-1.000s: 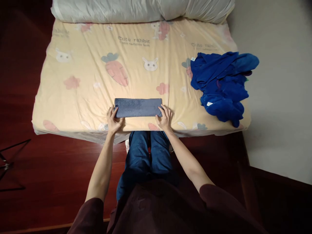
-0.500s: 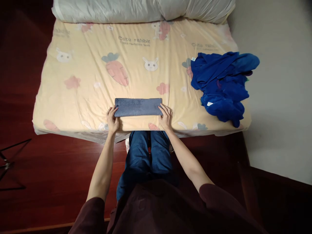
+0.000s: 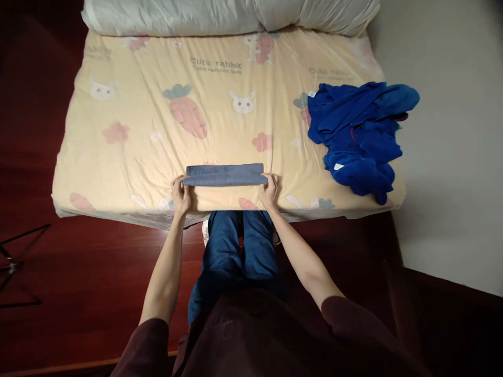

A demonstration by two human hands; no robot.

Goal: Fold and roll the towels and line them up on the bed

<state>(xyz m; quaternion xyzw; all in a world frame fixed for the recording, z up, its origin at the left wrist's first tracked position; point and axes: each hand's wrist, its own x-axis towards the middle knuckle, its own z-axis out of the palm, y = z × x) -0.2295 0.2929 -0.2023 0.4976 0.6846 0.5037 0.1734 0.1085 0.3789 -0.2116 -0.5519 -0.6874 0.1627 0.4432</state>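
A grey-blue towel point(image 3: 223, 179), folded into a narrow strip, lies crosswise near the bed's front edge. Its near long side is lifted and turned over toward the far side, so the far strip shows behind it. My left hand point(image 3: 181, 195) pinches the near left corner between thumb and fingers. At the opposite end my right hand point(image 3: 269, 191) grips the near right corner in the same way. Both wrists rest close to the front edge of the bed.
The bed point(image 3: 137, 104) has a yellow sheet with rabbits and carrots. A crumpled heap of blue cloth point(image 3: 357, 136) lies on its right side, by the pale wall point(image 3: 444, 131). A rolled white quilt point(image 3: 176, 18) spans the back. Tripod legs point(image 3: 15, 267) stand on the floor at left.
The towel's near edge has been raised and folded over away from me, making the strip look narrower. Both hands have closed on its near corners.
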